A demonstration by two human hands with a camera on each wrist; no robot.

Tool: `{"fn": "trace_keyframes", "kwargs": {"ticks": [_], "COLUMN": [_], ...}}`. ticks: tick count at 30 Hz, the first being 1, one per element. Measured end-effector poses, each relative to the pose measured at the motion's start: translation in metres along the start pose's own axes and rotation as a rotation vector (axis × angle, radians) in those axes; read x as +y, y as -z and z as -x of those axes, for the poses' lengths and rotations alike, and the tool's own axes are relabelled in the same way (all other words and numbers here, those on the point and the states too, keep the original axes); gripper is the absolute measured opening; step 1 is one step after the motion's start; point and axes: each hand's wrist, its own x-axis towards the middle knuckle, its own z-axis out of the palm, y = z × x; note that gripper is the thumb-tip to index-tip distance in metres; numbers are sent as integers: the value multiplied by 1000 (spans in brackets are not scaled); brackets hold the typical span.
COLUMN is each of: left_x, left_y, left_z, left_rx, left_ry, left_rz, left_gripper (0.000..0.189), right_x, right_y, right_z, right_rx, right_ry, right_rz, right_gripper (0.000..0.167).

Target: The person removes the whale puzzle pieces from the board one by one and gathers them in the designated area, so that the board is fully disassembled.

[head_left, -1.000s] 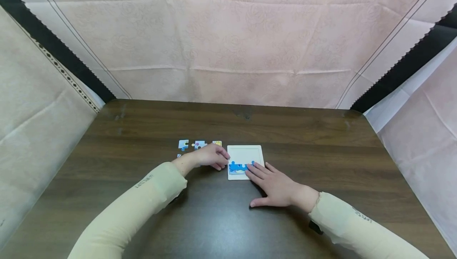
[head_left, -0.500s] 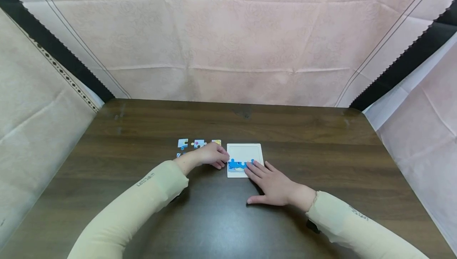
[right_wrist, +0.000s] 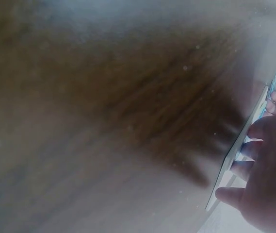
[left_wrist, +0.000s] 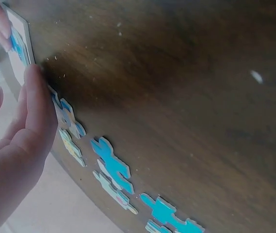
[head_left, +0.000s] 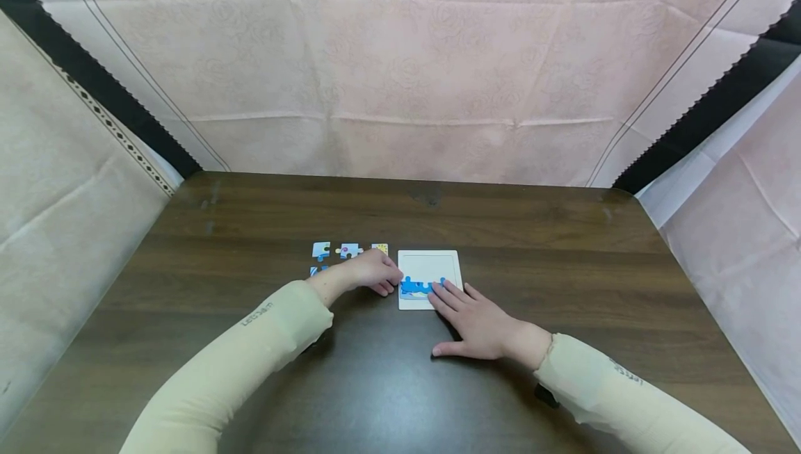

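A square white puzzle tray (head_left: 428, 264) lies on the table, with joined blue puzzle pieces (head_left: 415, 288) along its near side. My left hand (head_left: 375, 272) has its fingertips right at the tray's left edge. In the left wrist view its index finger (left_wrist: 40, 104) is extended and the thumb stands apart. Spread and straight, the fingers of my right hand (head_left: 478, 325) rest over the tray's near right part, covering some of the blue pieces. The right thumb points left over the table, off the tray.
Several loose puzzle pieces (head_left: 348, 251) lie on the brown wooden table (head_left: 250, 224), left of the tray and partly behind the left hand. The left wrist view shows blue ones (left_wrist: 111, 160) among them. Pale cloth (head_left: 400, 71) hangs behind the table.
Both hands keep nearly the same places at the tray. The head view has shifted slightly; the tray and the pieces in it look the same.
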Motion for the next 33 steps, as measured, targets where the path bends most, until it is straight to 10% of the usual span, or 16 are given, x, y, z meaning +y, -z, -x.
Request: {"fn": "trace_keyframes", "kwargs": {"ticks": [33], "left_x": [7], "left_y": [-1], "left_z": [-1], "left_rx": [-7], "left_ry": [93], "left_rz": [85], "left_gripper": [21], "right_x": [2], "right_y": [-1], "right_z": [0], "right_rx": [-11], "right_ry": [9], "right_rz": [13], "right_gripper": [90]}}
